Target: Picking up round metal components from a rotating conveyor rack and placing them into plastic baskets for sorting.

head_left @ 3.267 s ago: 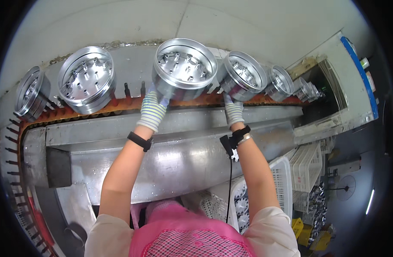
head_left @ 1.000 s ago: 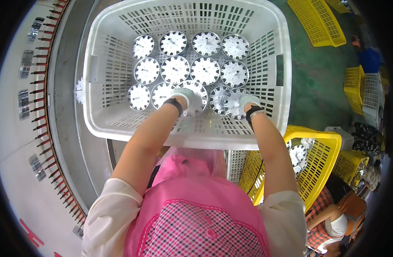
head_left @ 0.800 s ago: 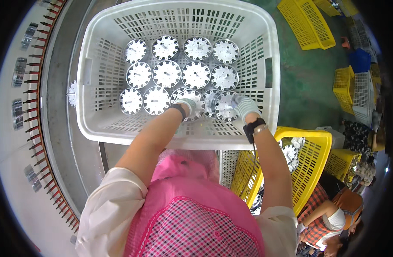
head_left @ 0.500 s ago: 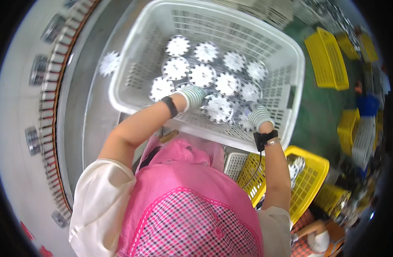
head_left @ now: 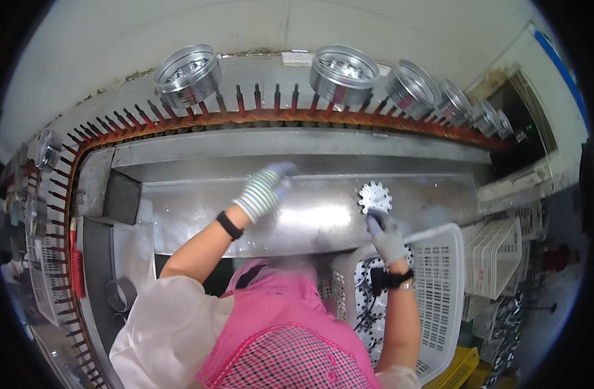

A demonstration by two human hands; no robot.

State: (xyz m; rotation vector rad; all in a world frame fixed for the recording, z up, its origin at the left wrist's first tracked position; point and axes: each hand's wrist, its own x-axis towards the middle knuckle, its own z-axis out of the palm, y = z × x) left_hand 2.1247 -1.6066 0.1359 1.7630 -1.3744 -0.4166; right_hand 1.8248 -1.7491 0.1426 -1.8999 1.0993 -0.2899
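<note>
My left hand [head_left: 263, 191], in a striped glove with grey fingertips, is raised over the metal worktop [head_left: 245, 227]. Its fingers are apart and hold nothing. A white toothed disc [head_left: 375, 197] is at the right part of the worktop. My right hand [head_left: 389, 240], gloved too, has its fingers closed at the near edge of this disc; how firm the grip is cannot be made out. Below that hand stands the white plastic basket [head_left: 433, 298], with several similar toothed discs [head_left: 363, 299] inside, partly hidden by my right forearm.
Along the far side and the left runs a rail of upright dark pins [head_left: 277, 97]. Several round silver metal housings [head_left: 343, 74] sit on it. White crates [head_left: 494, 253] are stacked at the right. A yellow crate [head_left: 459, 369] shows at the lower right.
The view has swung left from the basket toward the worktop and pin rail. Both hands have come out of the basket: the left over the worktop, the right to the lone disc.
</note>
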